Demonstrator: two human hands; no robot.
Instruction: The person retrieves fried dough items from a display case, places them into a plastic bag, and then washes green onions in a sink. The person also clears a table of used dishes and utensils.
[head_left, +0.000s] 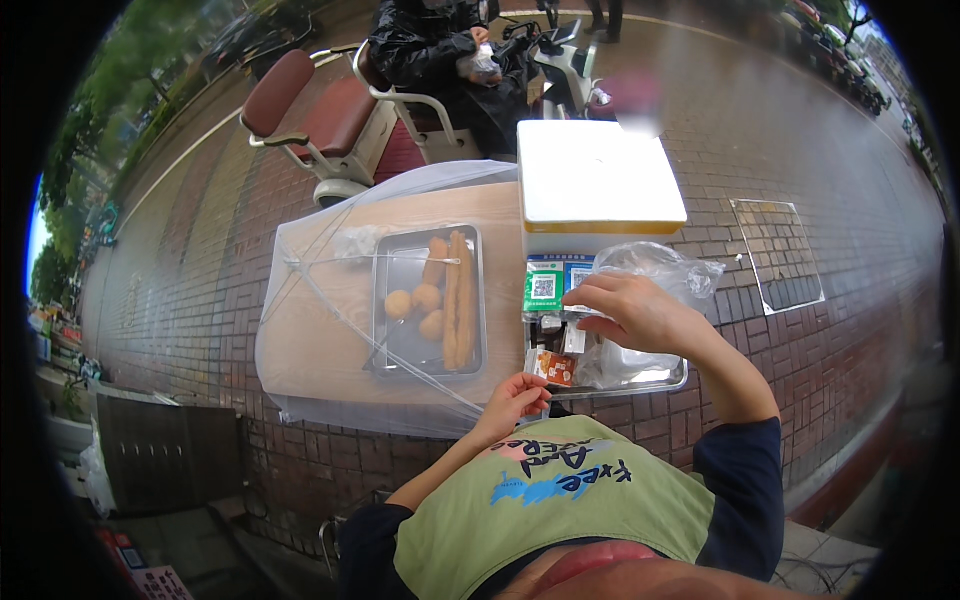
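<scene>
My right hand (637, 311) hovers over a metal tray (645, 385), its thumb and fingers apart with nothing seen between them. Behind its fingertips are a green and blue payment-code sign (543, 289) and clear plastic bags (626, 262). My left hand (510, 405) is at the tray's near left corner. Its curled fingertips are beside a small orange and white box (553, 367); whether they grip anything is unclear. Small white packets (575, 339) lie between the sign and the box. Part of the tray's contents is hidden under my right hand.
Left on the wooden table (330, 315), fried dough sticks (457, 300) and round fried balls (398, 304) lie in a steel tray (480, 247) under a mesh cover (300, 397). A white foam box (600, 176) stands behind. Beyond, a person (420, 52) in dark rainwear sits on a three-wheeler (337, 120).
</scene>
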